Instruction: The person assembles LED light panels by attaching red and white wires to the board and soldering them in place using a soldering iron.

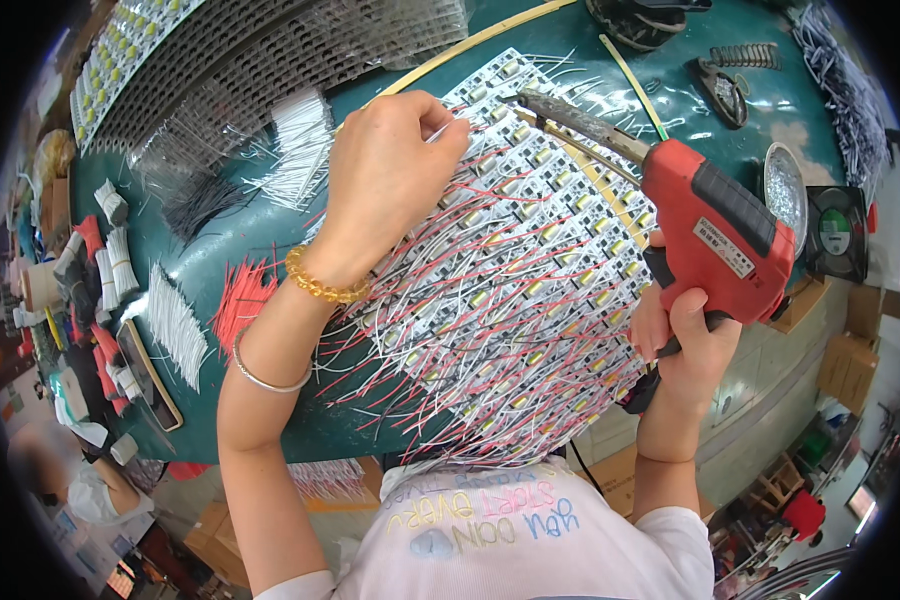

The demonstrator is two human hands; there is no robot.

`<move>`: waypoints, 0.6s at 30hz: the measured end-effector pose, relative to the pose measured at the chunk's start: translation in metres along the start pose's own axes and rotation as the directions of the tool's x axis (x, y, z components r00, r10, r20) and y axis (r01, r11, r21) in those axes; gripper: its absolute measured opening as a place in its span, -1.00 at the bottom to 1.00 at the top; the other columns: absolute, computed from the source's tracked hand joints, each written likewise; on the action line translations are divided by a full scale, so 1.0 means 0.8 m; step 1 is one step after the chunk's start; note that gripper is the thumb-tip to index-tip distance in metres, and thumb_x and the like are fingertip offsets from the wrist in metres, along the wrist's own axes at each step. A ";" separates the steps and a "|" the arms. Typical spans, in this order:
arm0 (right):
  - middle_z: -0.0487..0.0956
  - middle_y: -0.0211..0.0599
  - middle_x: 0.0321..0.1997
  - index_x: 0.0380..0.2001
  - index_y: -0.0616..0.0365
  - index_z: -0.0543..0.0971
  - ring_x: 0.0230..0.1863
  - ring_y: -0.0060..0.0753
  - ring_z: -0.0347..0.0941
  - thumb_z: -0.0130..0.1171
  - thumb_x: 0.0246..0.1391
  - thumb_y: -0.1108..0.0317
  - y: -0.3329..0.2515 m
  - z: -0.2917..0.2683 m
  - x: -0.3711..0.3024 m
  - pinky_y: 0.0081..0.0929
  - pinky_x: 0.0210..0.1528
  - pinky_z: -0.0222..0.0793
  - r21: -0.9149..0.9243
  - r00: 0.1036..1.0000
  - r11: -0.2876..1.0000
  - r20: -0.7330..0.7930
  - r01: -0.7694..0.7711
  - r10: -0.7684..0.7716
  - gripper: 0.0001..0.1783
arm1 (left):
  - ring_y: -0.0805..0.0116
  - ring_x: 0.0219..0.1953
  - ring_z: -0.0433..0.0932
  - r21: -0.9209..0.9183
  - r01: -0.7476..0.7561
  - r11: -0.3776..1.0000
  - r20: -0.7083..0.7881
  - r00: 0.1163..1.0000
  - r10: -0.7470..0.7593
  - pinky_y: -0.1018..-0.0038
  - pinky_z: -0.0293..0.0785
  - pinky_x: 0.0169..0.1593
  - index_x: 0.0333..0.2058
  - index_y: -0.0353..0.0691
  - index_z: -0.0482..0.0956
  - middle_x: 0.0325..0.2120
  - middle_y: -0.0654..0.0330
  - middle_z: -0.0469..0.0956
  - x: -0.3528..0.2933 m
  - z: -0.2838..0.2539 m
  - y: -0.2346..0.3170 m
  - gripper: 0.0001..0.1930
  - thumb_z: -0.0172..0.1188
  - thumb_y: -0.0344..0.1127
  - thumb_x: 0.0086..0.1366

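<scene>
My right hand (pixel 682 335) grips a red and black soldering gun (pixel 720 215) by its handle. The gun's metal tip points left, over the upper part of a panel of small white LED circuit boards (pixel 560 225). Next to that tip, the fingers of my left hand (pixel 395 165) are pinched together at the panel's upper left edge. A thin wire seems to be between them, mostly hidden by the fingertips. Many red, white and black wires (pixel 440 300) fan out leftward from the boards, some hanging past the table's near edge.
Bundles of white wires (pixel 175 325), red wires (pixel 240 300) and black wires (pixel 200 205) lie left on the green table (pixel 230 415). A coiled soldering stand (pixel 730 85), a metal dish (pixel 785 195) and a small black fan (pixel 836 232) sit right. At far left is another person (pixel 100 485).
</scene>
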State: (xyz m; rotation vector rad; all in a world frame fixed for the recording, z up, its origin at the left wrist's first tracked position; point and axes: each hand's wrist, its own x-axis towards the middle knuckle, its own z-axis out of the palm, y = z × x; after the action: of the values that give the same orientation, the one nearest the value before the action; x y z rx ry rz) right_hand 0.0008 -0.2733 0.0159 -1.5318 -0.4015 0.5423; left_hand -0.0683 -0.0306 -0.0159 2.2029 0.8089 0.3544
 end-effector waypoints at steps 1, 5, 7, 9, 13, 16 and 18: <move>0.26 -0.48 -0.81 0.00 0.49 0.28 -0.85 -0.64 0.13 0.07 0.13 -0.02 0.000 -0.001 -0.001 -0.63 -0.76 0.05 0.009 1.000 1.000 -0.005 0.010 -0.010 -0.31 | 0.11 -0.54 0.56 0.002 -0.004 1.000 -0.002 1.000 0.004 0.31 0.44 -0.38 -0.51 -0.32 0.61 -0.61 0.03 0.57 -0.001 -0.002 0.002 -0.76 0.19 -0.22 0.06; 0.26 -0.48 -0.80 0.00 0.49 0.27 -0.85 -0.63 0.14 0.07 0.13 -0.03 -0.002 -0.010 -0.007 -0.64 -0.76 0.07 0.038 0.999 0.999 0.001 0.036 -0.036 -0.30 | 0.12 -0.56 0.55 0.055 -0.031 0.998 -0.049 0.998 0.033 0.32 0.43 -0.42 -0.49 -0.31 0.61 -0.61 0.04 0.57 -0.002 -0.016 0.007 -0.78 0.19 -0.24 0.10; 0.27 -0.48 -0.80 0.00 0.49 0.27 -0.85 -0.64 0.15 0.08 0.11 -0.08 -0.005 -0.018 -0.014 -0.65 -0.75 0.10 0.046 1.000 0.999 -0.006 0.019 -0.019 -0.26 | 0.12 -0.57 0.54 0.107 -0.093 0.990 -0.132 0.985 0.107 0.33 0.42 -0.44 -0.48 -0.32 0.60 -0.61 0.05 0.57 -0.005 -0.031 0.013 -0.79 0.20 -0.26 0.11; 0.26 -0.49 -0.80 0.00 0.49 0.26 -0.85 -0.65 0.15 0.08 0.09 -0.10 -0.009 -0.025 -0.016 -0.66 -0.75 0.10 0.042 0.999 0.998 -0.004 0.038 -0.038 -0.23 | 0.14 -0.60 0.52 -0.075 0.020 0.997 -0.125 0.992 -0.030 0.33 0.39 -0.47 -0.48 -0.32 0.59 -0.63 0.05 0.55 -0.011 -0.046 0.030 -0.81 0.21 -0.28 0.12; 0.28 -0.49 -0.80 0.00 0.50 0.27 -0.84 -0.67 0.16 0.10 0.03 -0.20 -0.014 -0.017 -0.026 -0.68 -0.74 0.10 -0.012 0.999 0.999 -0.033 0.035 -0.035 -0.14 | 0.13 -0.62 0.50 -0.111 -0.131 0.985 -0.052 0.991 0.126 0.33 0.34 -0.50 -0.52 -0.32 0.56 -0.67 0.04 0.52 -0.023 -0.012 0.035 -0.82 0.21 -0.30 0.13; 0.29 -0.47 -0.81 0.00 0.51 0.28 -0.83 -0.66 0.16 0.12 0.00 -0.21 -0.011 -0.011 -0.030 -0.68 -0.72 0.11 -0.060 0.995 0.998 -0.092 0.018 -0.023 -0.12 | 0.09 -0.59 0.51 -0.037 -0.127 0.991 -0.081 0.989 0.123 0.32 0.35 -0.50 -0.55 -0.32 0.53 -0.66 0.04 0.53 -0.024 0.012 0.027 -0.81 0.20 -0.30 0.13; 0.29 -0.46 -0.80 0.00 0.51 0.28 -0.82 -0.65 0.17 0.13 0.01 -0.19 -0.014 -0.012 -0.029 -0.66 -0.71 0.11 -0.072 0.997 0.997 -0.061 -0.042 0.038 -0.13 | 0.06 -0.58 0.50 -0.057 -0.084 0.995 -0.062 0.995 0.080 0.27 0.32 -0.45 -0.57 -0.31 0.50 -0.67 0.06 0.52 -0.027 0.019 0.027 -0.79 0.19 -0.30 0.14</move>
State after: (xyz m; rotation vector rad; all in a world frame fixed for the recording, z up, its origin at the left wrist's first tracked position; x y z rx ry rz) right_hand -0.0116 -0.2939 0.0291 -1.6252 -0.3480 0.5165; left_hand -0.0680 -0.0640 -0.0101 2.1830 0.7314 0.4809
